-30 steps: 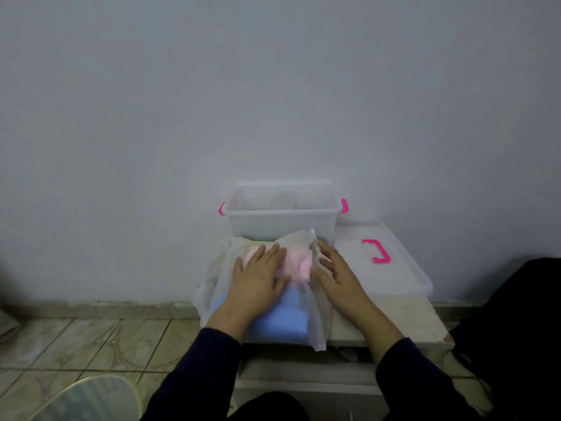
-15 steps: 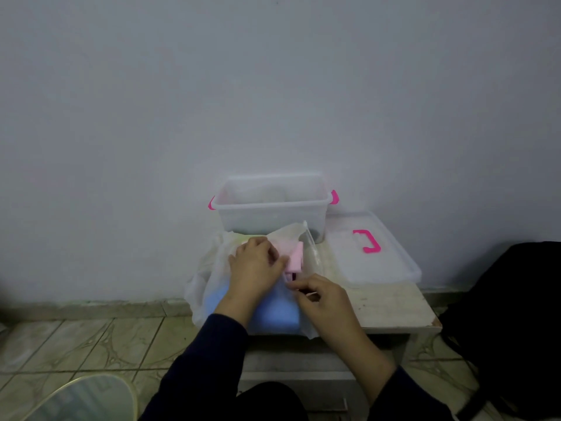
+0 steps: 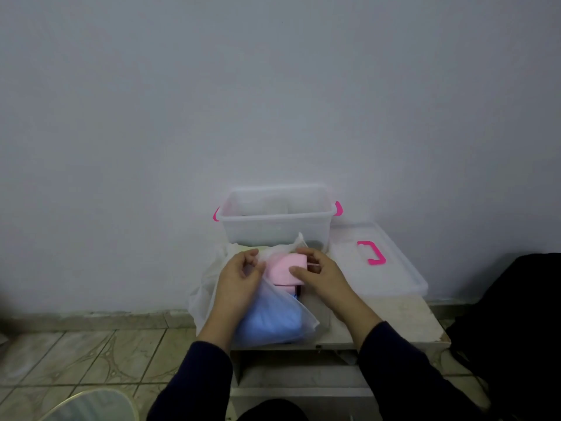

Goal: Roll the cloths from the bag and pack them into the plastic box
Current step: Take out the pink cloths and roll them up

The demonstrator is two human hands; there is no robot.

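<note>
Low against a plain grey wall, the table carries everything. My left hand pinches the bag at its mouth, fingers curled on the thin film. My right hand grips the pink cloth, thumb on its near edge; half a second ago this hand was nearer me, off the cloth. The cloth lies roughly flat, long axis left to right, half out of the bag. A blue cloth stays inside. Beyond stands the box, its lid to the right.
</note>
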